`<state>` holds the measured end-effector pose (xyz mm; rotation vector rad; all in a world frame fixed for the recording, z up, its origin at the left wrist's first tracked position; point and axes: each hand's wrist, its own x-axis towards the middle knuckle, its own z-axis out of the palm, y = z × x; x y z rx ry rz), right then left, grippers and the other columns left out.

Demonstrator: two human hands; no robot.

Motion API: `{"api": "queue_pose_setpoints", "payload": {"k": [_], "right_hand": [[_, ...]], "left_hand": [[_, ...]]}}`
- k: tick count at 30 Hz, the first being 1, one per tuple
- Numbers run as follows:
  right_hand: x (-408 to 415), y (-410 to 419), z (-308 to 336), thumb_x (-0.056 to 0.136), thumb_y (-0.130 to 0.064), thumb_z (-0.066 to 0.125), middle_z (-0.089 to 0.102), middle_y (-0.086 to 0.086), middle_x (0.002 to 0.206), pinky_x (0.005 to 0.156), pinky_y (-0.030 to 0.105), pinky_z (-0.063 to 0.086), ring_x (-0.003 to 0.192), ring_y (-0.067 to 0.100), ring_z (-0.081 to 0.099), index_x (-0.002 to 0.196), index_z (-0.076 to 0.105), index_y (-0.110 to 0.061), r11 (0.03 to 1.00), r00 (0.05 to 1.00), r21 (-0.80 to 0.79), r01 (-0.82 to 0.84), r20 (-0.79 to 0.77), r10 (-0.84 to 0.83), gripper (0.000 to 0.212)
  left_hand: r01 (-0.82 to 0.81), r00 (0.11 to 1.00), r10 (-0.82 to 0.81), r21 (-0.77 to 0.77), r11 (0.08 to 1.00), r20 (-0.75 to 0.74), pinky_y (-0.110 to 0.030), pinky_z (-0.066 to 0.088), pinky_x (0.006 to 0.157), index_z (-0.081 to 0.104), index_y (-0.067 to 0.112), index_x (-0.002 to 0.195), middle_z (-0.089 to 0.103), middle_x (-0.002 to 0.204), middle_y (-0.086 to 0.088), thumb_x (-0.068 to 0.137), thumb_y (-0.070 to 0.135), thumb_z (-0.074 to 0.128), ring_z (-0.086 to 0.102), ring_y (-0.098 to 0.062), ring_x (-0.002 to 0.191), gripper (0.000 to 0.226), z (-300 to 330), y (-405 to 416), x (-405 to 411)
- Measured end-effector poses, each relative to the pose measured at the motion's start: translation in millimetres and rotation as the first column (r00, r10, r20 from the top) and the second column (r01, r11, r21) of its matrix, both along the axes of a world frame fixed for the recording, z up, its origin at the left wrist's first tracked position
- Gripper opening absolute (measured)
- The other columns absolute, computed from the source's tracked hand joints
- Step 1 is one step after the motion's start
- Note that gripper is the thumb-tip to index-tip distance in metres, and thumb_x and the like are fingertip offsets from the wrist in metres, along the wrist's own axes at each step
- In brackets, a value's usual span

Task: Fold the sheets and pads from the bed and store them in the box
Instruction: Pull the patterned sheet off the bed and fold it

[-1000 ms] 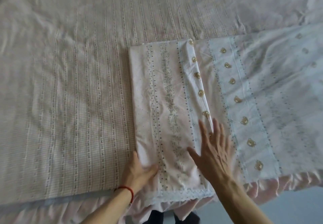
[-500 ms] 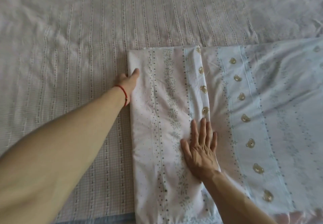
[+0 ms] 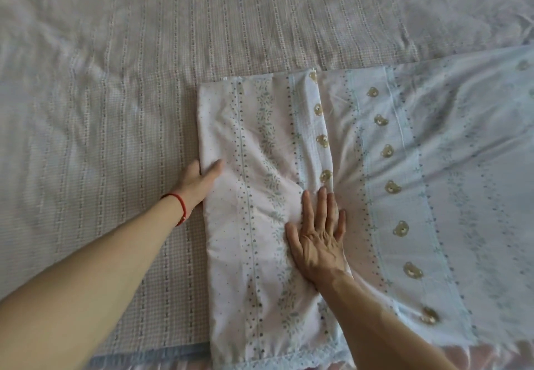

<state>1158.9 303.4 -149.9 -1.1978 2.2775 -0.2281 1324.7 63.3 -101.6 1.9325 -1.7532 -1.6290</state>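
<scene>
My right hand [image 3: 318, 239] flat, fingers straight, pressing the folded pale floral-and-bear cotton sheet [image 3: 260, 196], my left hand [image 3: 199, 180] pinching its left folded edge, thumb on top, checked textured bedspread [image 3: 101, 138] beneath.

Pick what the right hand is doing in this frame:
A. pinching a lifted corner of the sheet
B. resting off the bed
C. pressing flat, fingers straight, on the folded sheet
C: the right hand lies palm down with straight fingers on the folded sheet.
</scene>
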Motion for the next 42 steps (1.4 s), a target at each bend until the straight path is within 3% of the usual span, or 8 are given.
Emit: {"api": "queue_pose_setpoints", "payload": {"k": [7,11,14,23,28,35,39,42], "right_hand": [[-18,7,20,0.090,-0.075,0.005,-0.037,-0.003,0.164,0.122,0.050,-0.023,0.148,0.016,-0.040,0.161,-0.015,-0.037,0.997,0.974,-0.029,-0.077,0.210,0.082,0.084],[-48,34,74,0.099,-0.062,0.024,0.029,-0.003,0.167,0.127,0.051,0.009,0.155,0.016,0.021,0.159,0.034,-0.031,0.967,0.883,-0.245,0.066,0.465,0.057,0.068],[-81,59,118,0.100,-0.059,0.038,0.069,-0.003,0.131,0.105,0.045,0.050,0.115,0.012,0.066,0.139,0.061,-0.030,0.911,0.670,-0.246,0.330,0.741,-0.042,0.054],[-229,135,153,0.103,-0.064,0.027,0.070,0.024,0.116,0.093,0.058,0.058,0.104,0.042,0.068,0.125,0.072,-0.016,0.768,0.191,0.056,0.638,0.954,-0.229,0.070],[-278,188,105,0.082,-0.080,0.056,0.069,0.028,0.117,0.086,0.059,0.059,0.092,0.040,0.070,0.127,0.068,-0.012,0.742,0.294,0.215,0.636,0.821,-0.489,0.082],[-285,191,103,0.084,-0.041,0.071,0.066,0.003,0.099,0.078,0.036,0.057,0.088,0.019,0.064,0.110,0.058,-0.017,0.926,0.761,0.094,0.365,0.544,-0.355,0.038],[-290,202,95,0.096,-0.031,0.067,0.067,0.000,0.100,0.071,0.032,0.054,0.086,0.019,0.064,0.110,0.056,-0.019,0.942,0.831,0.095,0.321,0.450,-0.328,0.021],[-294,203,86,0.091,-0.043,0.068,0.065,0.001,0.104,0.069,0.035,0.057,0.084,0.016,0.063,0.112,0.053,-0.024,0.939,0.846,0.205,0.277,0.410,-0.340,0.032]], "left_hand": [[0.199,0.975,-0.158,-0.305,0.931,0.156,-0.046,0.056,0.090,0.061,0.016,0.122,0.069,0.111,-0.007,0.099,0.035,0.057,0.066,-0.031,0.101,0.031,70,25,-30],[0.268,0.963,-0.243,-0.309,0.912,0.117,-0.051,0.056,0.093,0.061,0.017,0.123,0.069,0.116,-0.008,0.100,0.028,0.055,0.066,-0.032,0.104,0.027,128,44,-83],[0.293,0.954,-0.295,-0.352,0.889,0.050,-0.049,0.058,0.087,0.061,0.015,0.117,0.070,0.113,-0.008,0.098,0.019,0.054,0.067,-0.030,0.101,0.021,167,75,-147],[0.387,0.902,-0.379,0.001,0.922,-0.207,-0.042,0.063,0.070,0.023,0.020,0.155,0.063,0.113,-0.017,0.104,0.027,0.050,0.073,-0.033,0.082,0.058,181,200,-353],[0.738,0.634,-0.742,0.116,0.665,0.218,-0.033,0.054,0.067,0.062,0.019,0.103,0.063,0.092,-0.008,0.099,0.043,0.051,0.062,-0.024,0.077,0.027,116,253,-337],[0.696,0.694,-0.716,0.185,0.694,0.074,-0.020,0.053,0.061,0.063,0.031,0.099,0.068,0.090,0.010,0.093,0.049,0.060,0.064,-0.004,0.073,0.019,80,333,-297],[0.452,0.887,-0.436,-0.089,0.888,0.155,-0.037,0.060,0.075,0.066,0.023,0.094,0.072,0.088,0.004,0.094,0.027,0.059,0.069,-0.015,0.081,0.009,62,327,-291],[0.527,0.838,-0.387,-0.382,0.759,0.386,-0.038,0.053,0.078,0.061,0.021,0.098,0.060,0.098,0.000,0.091,0.021,0.057,0.060,-0.024,0.094,0.008,42,288,-278]]}}
